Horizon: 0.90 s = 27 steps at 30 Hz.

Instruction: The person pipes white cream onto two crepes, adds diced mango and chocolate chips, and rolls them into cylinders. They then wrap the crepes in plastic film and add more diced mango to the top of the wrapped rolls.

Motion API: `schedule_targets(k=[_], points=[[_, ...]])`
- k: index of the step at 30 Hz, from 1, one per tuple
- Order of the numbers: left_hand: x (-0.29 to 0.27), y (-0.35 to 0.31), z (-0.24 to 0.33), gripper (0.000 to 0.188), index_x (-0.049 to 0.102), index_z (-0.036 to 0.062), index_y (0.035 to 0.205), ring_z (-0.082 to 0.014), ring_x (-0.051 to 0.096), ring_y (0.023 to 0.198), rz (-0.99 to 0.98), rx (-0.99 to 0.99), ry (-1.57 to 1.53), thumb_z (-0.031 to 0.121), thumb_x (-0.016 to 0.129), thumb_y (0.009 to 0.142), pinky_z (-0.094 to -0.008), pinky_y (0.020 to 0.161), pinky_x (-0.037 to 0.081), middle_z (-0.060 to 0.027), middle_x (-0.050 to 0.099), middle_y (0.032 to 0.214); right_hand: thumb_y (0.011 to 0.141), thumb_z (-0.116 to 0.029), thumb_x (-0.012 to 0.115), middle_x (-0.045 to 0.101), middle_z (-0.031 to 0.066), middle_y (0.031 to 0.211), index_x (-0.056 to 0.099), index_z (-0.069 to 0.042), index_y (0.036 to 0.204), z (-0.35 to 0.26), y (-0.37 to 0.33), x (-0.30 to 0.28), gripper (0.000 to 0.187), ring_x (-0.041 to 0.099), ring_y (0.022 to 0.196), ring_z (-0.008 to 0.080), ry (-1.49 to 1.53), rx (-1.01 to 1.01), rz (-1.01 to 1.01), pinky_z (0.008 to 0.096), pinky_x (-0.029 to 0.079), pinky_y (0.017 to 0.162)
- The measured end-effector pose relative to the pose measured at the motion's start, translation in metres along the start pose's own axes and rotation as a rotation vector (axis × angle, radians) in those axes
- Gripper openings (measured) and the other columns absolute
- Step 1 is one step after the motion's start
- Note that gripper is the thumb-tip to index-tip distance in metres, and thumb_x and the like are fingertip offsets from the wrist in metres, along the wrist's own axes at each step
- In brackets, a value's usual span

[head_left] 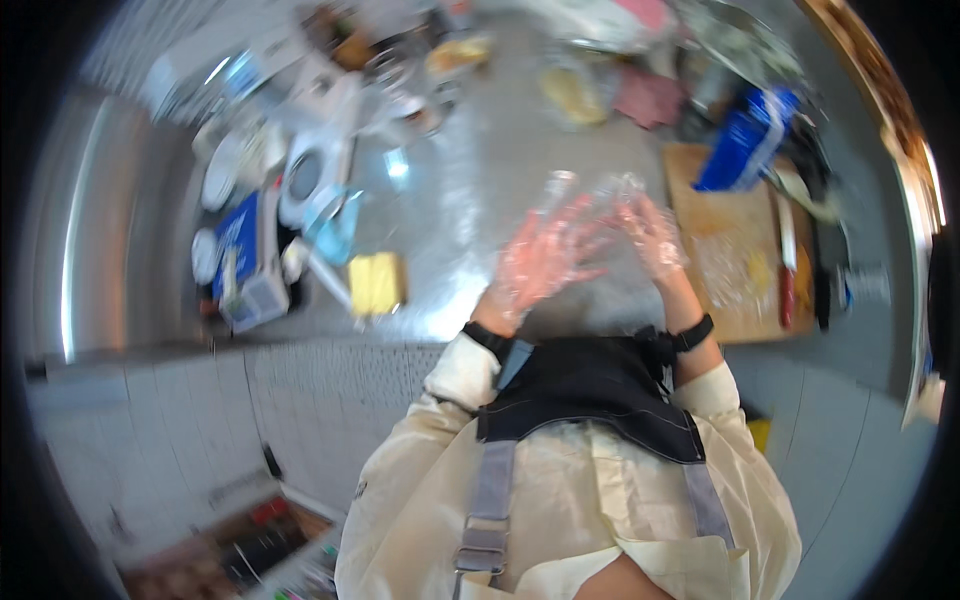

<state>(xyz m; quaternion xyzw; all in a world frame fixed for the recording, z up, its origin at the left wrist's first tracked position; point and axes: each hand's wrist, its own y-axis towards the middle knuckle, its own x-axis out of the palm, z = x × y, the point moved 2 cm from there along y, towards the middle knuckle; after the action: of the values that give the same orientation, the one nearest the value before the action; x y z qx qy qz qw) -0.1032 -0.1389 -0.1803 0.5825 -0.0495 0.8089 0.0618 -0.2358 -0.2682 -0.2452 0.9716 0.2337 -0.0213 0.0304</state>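
Note:
My left hand [545, 258] is in a loose clear plastic glove, its fingers spread above the steel counter [450, 220]. My right hand [652, 238] wears the same kind of glove, at the left edge of a wooden cutting board [740, 230]. Its fingers point up and toward the left hand, somewhat blurred. The fingertips of the two hands come close together; whether they touch I cannot tell. Neither hand shows anything held. Crumpled clear plastic film [728, 265] lies on the board, beside a knife with a red handle [787, 295].
A blue packet [745, 140] lies over the board's far end. To the left are a yellow block [376, 283], a blue and white box [245, 260] and a white kitchen scale [312, 172]. A pink cloth [648, 98] and several bags crowd the back.

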Motion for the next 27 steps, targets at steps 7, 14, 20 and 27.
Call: schedule_targets(k=[7, 14, 20, 27], points=[[-0.013, -0.041, 0.013, 0.07, 0.021, 0.01, 0.148, -0.0364, 0.03, 0.135, 0.03, 0.142, 0.017, 0.052, 0.037, 0.095, -0.0537, 0.109, 0.026, -0.0207, 0.025, 0.149, 0.097, -0.025, 0.051, 0.054, -0.0004, 0.076, 0.057, -0.001, 0.091, -0.013, 0.023, 0.018, 0.025, 0.047, 0.07, 0.0087, -0.056, 0.04, 0.024, 0.0263, 0.041, 0.062], [-0.085, -0.09, 0.05, 0.028, 0.053, 0.0037, 0.111, -0.0231, 0.057, 0.094, 1.171, 0.442, 1.087, 0.026, 0.048, 0.094, -0.0359, 0.08, 0.045, -0.01, 0.06, 0.106, 0.099, -0.036, 0.041, 0.057, 0.0115, 0.111, 0.048, 0.001, 0.124, -0.005, 0.055, 0.013, 0.046, 0.052, 0.103, 0.02, -0.354, 0.017, -0.187, 0.0328, 0.041, 0.089], [0.017, -0.034, 0.055, 0.045, 0.045, 0.0017, 0.126, -0.0337, 0.043, 0.116, 0.862, 0.908, 2.282, 0.018, 0.06, 0.087, -0.0423, 0.1, 0.03, -0.0159, 0.052, 0.119, 0.101, -0.034, 0.037, 0.04, 0.0097, 0.143, 0.035, -0.004, 0.142, -0.066, 0.001, -0.006, 0.051, 0.039, 0.13, 0.0223, 0.186, -0.114, -0.58, 0.035, 0.028, 0.11], [0.038, 0.003, 0.041, 0.021, 0.066, 0.0013, 0.1, -0.015, 0.06, 0.074, 0.493, 0.195, 1.837, 0.011, 0.069, 0.081, -0.0271, 0.07, 0.047, -0.0096, 0.065, 0.081, 0.097, -0.03, 0.051, 0.063, 0.01, 0.115, 0.055, -0.006, 0.127, -0.102, -0.031, -0.019, 0.039, 0.055, 0.108, 0.0154, 0.204, -0.096, -0.669, 0.0318, 0.043, 0.095]])
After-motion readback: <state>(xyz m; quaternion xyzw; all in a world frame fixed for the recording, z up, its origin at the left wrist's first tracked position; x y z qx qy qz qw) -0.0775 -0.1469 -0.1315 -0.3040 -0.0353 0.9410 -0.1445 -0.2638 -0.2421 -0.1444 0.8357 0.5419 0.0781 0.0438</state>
